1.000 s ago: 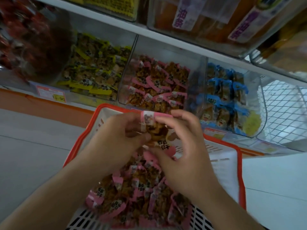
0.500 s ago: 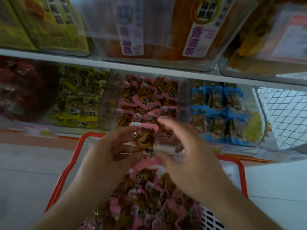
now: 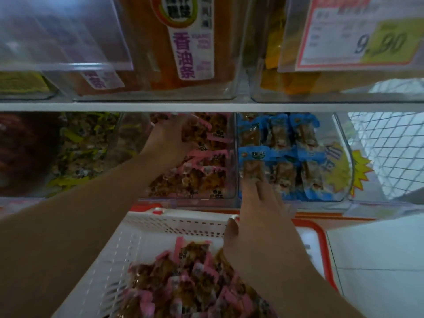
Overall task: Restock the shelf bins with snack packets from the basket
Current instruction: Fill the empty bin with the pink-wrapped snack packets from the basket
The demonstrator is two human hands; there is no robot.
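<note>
Your left hand (image 3: 171,140) has gone from over the basket (image 3: 174,222) into the middle shelf bin (image 3: 230,196), grip curled on pink snack packets (image 3: 206,143) there. Your right hand (image 3: 257,216) let go; grip spread, fingers straight against the blue-packet bin (image 3: 344,157) front. More pink packets (image 3: 183,281) lie in the basket.
</note>
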